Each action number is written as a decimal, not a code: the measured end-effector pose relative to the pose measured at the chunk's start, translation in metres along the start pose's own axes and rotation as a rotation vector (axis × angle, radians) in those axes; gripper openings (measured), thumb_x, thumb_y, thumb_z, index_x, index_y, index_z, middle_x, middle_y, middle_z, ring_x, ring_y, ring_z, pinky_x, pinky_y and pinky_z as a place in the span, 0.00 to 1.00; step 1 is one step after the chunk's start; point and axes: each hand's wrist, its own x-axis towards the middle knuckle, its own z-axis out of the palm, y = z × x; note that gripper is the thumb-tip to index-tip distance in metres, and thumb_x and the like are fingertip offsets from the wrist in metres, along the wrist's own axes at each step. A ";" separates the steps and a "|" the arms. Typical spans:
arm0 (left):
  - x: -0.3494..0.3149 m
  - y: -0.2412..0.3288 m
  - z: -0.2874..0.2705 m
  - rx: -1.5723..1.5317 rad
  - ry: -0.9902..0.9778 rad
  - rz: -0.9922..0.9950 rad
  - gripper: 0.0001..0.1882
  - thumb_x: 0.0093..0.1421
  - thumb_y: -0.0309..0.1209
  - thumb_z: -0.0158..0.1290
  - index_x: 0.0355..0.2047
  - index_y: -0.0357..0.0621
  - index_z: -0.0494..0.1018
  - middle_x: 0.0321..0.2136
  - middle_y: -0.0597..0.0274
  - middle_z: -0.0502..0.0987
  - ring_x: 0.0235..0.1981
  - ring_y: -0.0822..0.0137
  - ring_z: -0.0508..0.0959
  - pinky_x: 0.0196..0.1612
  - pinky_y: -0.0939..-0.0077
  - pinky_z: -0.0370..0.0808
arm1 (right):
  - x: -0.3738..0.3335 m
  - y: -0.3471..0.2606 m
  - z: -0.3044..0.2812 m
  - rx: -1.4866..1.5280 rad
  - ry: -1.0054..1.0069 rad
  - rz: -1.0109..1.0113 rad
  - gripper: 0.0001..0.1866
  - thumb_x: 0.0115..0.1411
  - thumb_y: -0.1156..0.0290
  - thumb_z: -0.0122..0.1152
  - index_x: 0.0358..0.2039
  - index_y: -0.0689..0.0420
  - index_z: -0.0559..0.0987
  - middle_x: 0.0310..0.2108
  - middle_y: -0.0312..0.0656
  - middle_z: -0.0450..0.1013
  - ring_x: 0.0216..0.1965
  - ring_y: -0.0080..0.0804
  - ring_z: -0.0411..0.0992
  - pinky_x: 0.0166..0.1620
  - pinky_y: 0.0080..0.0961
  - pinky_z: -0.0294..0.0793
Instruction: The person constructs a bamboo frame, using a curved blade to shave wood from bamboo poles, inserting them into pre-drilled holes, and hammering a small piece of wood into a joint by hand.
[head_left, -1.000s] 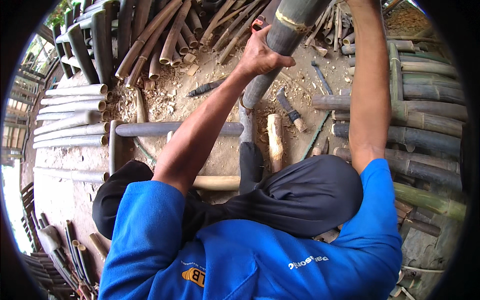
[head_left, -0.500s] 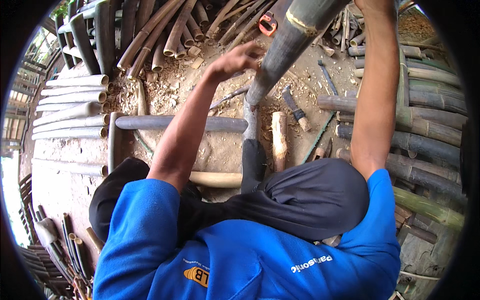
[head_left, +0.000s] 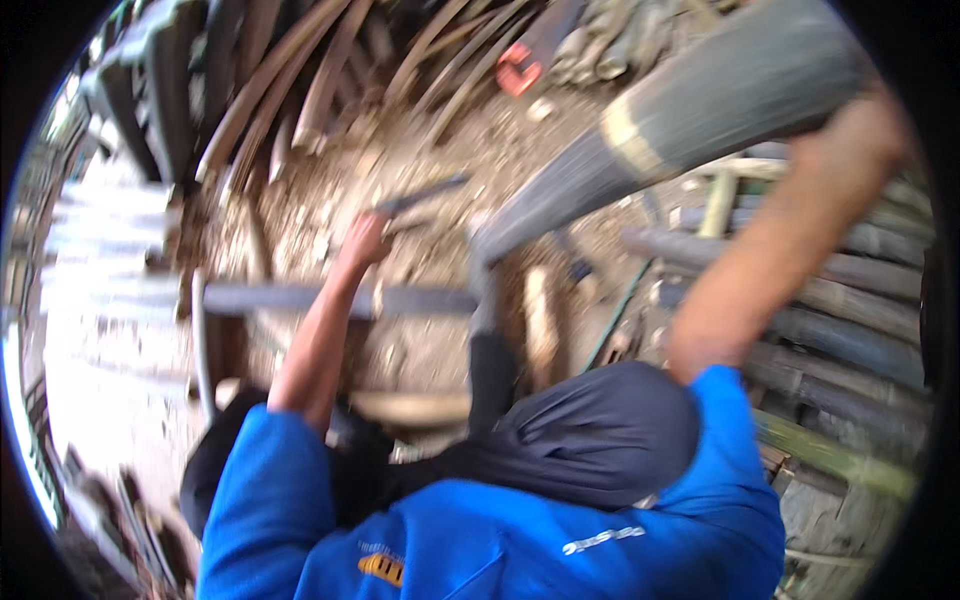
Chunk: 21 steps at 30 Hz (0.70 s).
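Observation:
A thick dark-grey bamboo pole [head_left: 735,95] with a pale cut ring slants from the upper right. Its narrower end meets the top of a short upright piece [head_left: 485,285] in front of my knees. At the upper right my right hand [head_left: 862,125], blurred, is closed around the pole, its fingers partly hidden. My left hand [head_left: 367,238] is closed at the near end of a long, dark, blade-like tool [head_left: 425,192], above the chip-strewn ground. Motion blur hides this tool's exact kind.
A dark crossbar [head_left: 420,300] runs left from the upright piece. Right of it stand a peeled pale log [head_left: 541,320] and a green strip [head_left: 618,315]. An orange-handled saw [head_left: 518,68] lies ahead. Bamboo poles [head_left: 850,335] are laid along the right, others [head_left: 165,90] upper left.
My left hand has left the pole's side and moved down and left, closing on the dark tool. My right hand has swung the pole's upper end rightward and lower.

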 end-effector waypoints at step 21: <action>0.096 0.333 -0.281 -1.225 0.136 0.449 0.35 0.39 0.34 0.71 0.48 0.34 0.72 0.34 0.62 0.78 0.35 0.71 0.77 0.42 0.72 0.75 | 0.041 -0.034 0.029 0.141 -0.153 0.027 0.38 0.48 0.55 0.72 0.51 0.65 0.66 0.36 0.45 0.70 0.32 0.30 0.75 0.32 0.28 0.82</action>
